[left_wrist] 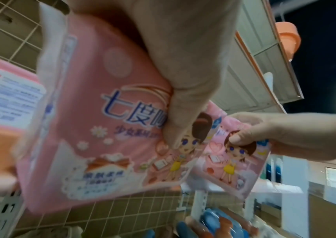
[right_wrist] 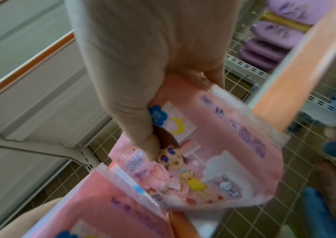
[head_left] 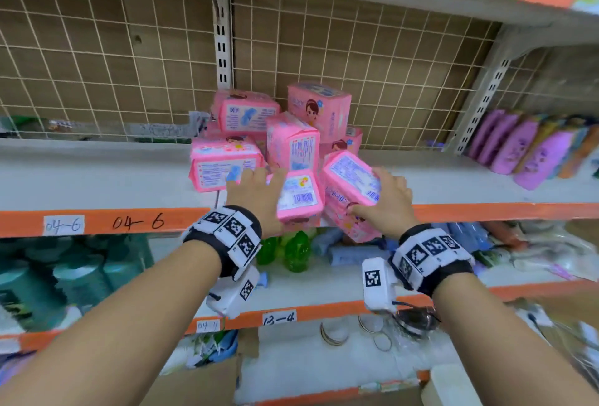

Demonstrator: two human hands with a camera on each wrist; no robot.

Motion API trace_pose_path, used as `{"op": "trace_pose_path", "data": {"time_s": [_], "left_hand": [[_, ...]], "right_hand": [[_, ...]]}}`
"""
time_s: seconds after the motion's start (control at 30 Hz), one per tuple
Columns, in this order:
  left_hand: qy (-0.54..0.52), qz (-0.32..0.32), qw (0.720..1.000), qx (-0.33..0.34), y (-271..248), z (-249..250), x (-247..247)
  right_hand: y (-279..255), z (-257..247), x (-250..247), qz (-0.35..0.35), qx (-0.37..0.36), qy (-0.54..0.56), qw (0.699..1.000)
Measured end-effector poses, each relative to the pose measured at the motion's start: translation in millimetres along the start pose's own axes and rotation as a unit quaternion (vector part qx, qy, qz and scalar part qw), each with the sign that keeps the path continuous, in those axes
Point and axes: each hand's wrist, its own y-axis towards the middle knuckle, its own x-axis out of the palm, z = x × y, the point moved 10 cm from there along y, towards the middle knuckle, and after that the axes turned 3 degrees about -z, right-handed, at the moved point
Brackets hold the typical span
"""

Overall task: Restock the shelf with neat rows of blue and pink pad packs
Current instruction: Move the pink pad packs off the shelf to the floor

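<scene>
Holding one pink pack apiece at the front lip of the shelf, both hands are at work: the left hand has thumb and fingers wrapped round a pack whose barcode end faces up, and the right hand pinches a second pack, thumb on its printed face, fingers over the far side.

The main risk, as I judge it, sits just beyond the fingertips. The heap of pink packs there is loose, some flat, some on end, one perched on top, so pushing either held pack in could topple it or nudge a pack sideways. Both held packs also hang partly past the shelf's orange edge; a slipping grip on the smooth wrapper would drop them toward the green bottles on the shelf below the wrists. The two packs are close to each other between the hands and could knock together.

The packs look soft and pillowy, in glossy pink film with a cartoon girl, blue lettering and crimped end seams. No blue packs are visible, and no neat row stands yet.
</scene>
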Motion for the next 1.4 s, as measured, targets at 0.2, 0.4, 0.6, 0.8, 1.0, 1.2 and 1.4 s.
{"op": "trace_pose_path", "data": {"time_s": [0.2, 0.4, 0.6, 0.8, 1.0, 1.2, 1.4], "left_hand": [[-0.130, -0.023, 0.991, 0.011, -80.5, -34.6, 88.3], [-0.214, -0.192, 0.957, -0.050, -179.4, -69.3, 229.1], [-0.239, -0.330, 0.911, -0.060, -247.3, -64.1, 336.4], [-0.184, -0.379, 0.895, -0.144, -271.6, -34.1, 462.1], [-0.166, -0.439, 0.866, -0.172, -278.2, 7.0, 655.4], [-0.125, -0.435, 0.882, -0.135, -280.8, 21.6, 854.9], [-0.136, -0.289, 0.941, -0.110, -268.4, 11.2, 944.2]], "right_hand": [[-87.0, 2.3, 30.1, 0.024, 0.024, 0.006, 0.999], [-178.2, 30.2, 122.4, -0.083, 0.089, 0.088, 0.989], [-224.4, 93.9, 216.2, -0.235, 0.199, 0.083, 0.948], [-240.5, 207.0, 334.7, -0.376, 0.242, 0.048, 0.893], [-283.1, 365.0, 509.7, -0.475, 0.308, -0.007, 0.824], [-304.7, 465.0, 661.9, -0.468, 0.179, -0.146, 0.853], [-307.7, 508.2, 760.1, -0.504, 0.028, -0.202, 0.840]]}}
